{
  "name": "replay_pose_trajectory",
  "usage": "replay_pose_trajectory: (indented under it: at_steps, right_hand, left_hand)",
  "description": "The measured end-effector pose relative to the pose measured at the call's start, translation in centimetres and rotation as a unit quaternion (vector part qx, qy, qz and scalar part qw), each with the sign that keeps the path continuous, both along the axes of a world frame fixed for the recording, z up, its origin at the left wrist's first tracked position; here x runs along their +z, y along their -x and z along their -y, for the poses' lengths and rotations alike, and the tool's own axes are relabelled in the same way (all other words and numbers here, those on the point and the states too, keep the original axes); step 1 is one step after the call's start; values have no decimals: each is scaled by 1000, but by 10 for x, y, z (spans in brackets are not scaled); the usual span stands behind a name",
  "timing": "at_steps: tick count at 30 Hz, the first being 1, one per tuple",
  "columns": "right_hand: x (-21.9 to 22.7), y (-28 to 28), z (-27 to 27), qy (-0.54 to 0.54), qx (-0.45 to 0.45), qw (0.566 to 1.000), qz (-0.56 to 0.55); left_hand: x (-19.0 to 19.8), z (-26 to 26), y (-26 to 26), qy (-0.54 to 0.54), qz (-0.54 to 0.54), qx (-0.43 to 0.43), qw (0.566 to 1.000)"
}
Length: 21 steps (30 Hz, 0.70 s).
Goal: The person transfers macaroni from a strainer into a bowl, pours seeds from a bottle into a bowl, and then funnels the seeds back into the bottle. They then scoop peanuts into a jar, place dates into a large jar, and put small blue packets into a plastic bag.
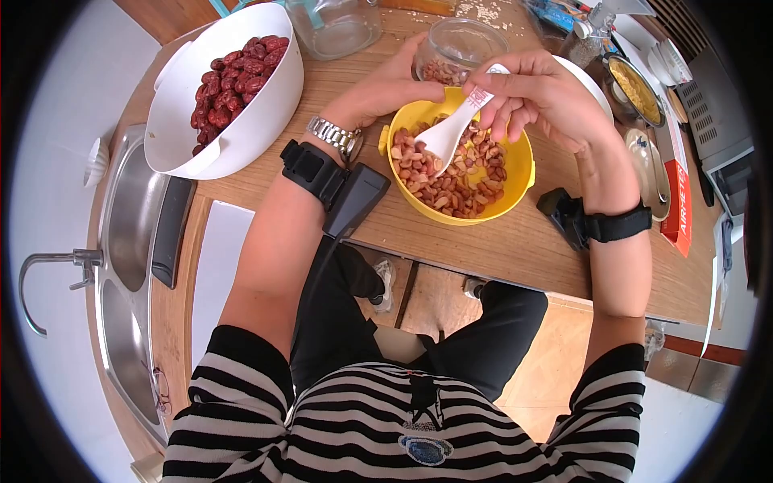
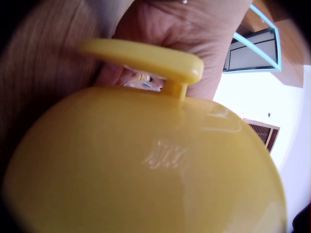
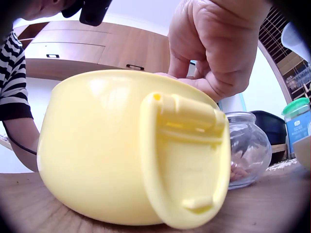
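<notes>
A yellow bowl (image 1: 515, 181) with side handles stands on the wooden table, holding reddish shelled peanuts (image 1: 451, 189). My right hand (image 1: 539, 92) pinches the handle of a white spoon (image 1: 445, 138) with red print on it. The spoon slants down, its head among the peanuts. Just beyond the bowl is a round glass jar (image 1: 463, 40) with some peanuts in its bottom. Around the jar's left side curls my left hand (image 1: 382, 87), thumb toward the bowl's far rim. In the left wrist view the bowl's handle (image 2: 146, 60) partly hides that hand.
A white basin (image 1: 185, 153) of red dates (image 1: 237, 84) stands at the left, beside a steel sink (image 1: 133, 209). Another glass jar (image 1: 338, 32) is at the back. To the right are a pot of yellow food (image 1: 634, 88) and an orange box (image 1: 678, 211).
</notes>
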State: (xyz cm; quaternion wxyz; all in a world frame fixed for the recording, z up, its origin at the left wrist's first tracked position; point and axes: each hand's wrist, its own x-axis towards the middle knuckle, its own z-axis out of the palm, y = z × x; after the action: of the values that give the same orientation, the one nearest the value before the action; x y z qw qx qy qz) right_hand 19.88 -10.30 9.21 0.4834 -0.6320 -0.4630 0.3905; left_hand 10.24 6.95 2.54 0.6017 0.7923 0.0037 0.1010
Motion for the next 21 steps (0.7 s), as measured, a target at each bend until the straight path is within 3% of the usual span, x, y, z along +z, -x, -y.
replay_pose_trajectory:
  at_steps: [2, 6, 15, 21]
  right_hand:
    - [-3, -5, 0, 27, 25, 997, -68]
    - [-5, -16, 0, 34, 24, 994, -99]
    - [-11, -48, 4, -30, 44, 972, -229]
    - [-8, -55, 6, -90, 6, 954, -285]
  left_hand:
    - [2, 1, 1, 0, -10, 4, 1000]
    - [-2, -2, -1, -3, -8, 5, 1000]
    - [-4, -2, -2, 1, 19, -11, 1000]
    - [-4, -4, 1, -12, -7, 12, 1000]
